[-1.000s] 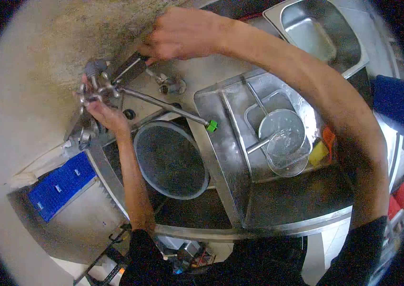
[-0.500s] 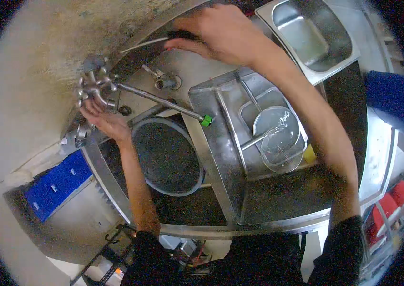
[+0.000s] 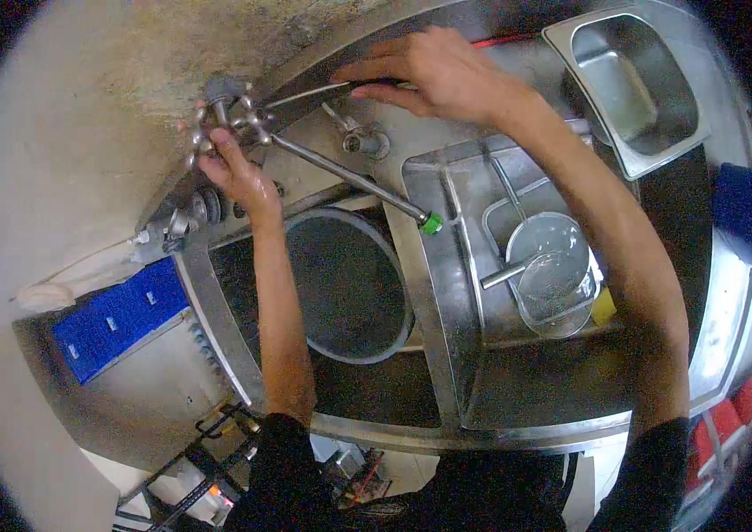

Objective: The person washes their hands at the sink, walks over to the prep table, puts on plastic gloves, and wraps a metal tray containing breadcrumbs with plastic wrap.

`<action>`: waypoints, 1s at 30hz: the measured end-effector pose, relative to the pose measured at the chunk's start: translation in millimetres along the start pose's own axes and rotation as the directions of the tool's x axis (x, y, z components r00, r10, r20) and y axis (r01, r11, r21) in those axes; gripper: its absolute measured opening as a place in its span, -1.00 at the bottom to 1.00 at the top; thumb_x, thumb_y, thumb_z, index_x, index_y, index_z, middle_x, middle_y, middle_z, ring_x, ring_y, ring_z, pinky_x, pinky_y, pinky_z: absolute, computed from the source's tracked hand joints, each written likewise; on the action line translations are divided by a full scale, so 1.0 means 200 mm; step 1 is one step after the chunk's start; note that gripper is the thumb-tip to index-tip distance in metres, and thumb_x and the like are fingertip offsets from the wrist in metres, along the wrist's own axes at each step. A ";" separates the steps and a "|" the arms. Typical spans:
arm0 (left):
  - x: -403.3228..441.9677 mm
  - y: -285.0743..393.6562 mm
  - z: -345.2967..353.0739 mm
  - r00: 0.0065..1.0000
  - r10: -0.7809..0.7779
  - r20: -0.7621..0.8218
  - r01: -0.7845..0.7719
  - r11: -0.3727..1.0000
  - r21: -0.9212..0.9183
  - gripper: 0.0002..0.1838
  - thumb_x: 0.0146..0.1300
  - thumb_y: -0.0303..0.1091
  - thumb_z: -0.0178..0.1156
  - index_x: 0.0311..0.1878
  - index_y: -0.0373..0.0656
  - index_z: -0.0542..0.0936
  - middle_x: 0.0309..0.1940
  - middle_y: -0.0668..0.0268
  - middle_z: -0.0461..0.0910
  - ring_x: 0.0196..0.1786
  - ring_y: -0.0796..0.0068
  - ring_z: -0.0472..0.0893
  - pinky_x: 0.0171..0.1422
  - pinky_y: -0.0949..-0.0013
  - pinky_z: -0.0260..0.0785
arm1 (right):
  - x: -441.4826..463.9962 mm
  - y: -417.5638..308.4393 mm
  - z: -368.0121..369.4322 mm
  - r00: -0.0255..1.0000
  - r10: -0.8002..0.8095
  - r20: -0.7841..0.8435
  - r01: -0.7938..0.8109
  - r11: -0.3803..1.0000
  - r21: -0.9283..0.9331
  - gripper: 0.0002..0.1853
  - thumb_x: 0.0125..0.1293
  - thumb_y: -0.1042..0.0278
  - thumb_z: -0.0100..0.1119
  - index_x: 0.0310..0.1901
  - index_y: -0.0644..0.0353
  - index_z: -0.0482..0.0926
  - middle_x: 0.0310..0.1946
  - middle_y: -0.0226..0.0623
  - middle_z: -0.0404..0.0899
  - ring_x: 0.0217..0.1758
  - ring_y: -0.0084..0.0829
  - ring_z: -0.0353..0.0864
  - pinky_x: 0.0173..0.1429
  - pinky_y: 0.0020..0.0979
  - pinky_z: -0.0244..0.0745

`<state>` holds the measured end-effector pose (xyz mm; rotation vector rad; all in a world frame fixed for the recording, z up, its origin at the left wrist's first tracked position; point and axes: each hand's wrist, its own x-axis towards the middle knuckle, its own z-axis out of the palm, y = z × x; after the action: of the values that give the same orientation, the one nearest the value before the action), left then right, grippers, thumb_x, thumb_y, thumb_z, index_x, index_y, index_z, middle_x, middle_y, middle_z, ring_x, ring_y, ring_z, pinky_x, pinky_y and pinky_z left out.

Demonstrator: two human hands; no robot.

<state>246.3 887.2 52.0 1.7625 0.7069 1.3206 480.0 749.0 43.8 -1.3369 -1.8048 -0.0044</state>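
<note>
Holding a thin tool (image 3: 309, 92) in right hand (image 3: 456, 75); sink (image 3: 451, 275) contains 2 strainers (image 3: 553, 282).

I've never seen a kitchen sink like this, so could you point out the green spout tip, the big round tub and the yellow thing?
Green spout tip (image 3: 432, 223): head view, its side.
Round tub (image 3: 347, 285): head view, inside bottom.
Yellow thing (image 3: 603, 307): head view, visible face.

Steel sink (image 3: 434, 328) holding a round tub (image 3: 348, 284) and strainers (image 3: 558, 279)
</note>
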 end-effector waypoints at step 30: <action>0.00 0.03 0.00 0.996 0.008 0.088 -0.019 0.992 0.127 -0.39 0.45 0.02 -0.12 0.35 -0.28 0.27 0.37 0.14 0.27 0.35 0.30 0.29 0.42 0.26 0.08 | 0.11 0.08 -0.05 0.838 -0.538 0.096 0.528 0.752 -0.395 -0.73 0.14 0.35 0.06 -0.15 0.28 0.54 -0.38 -0.27 0.57 -0.43 -0.35 0.61 -0.50 -0.37 0.48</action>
<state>246.3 884.0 56.3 1.9182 0.7461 1.2226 496.6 768.6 56.2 -1.0229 -2.1878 -0.7460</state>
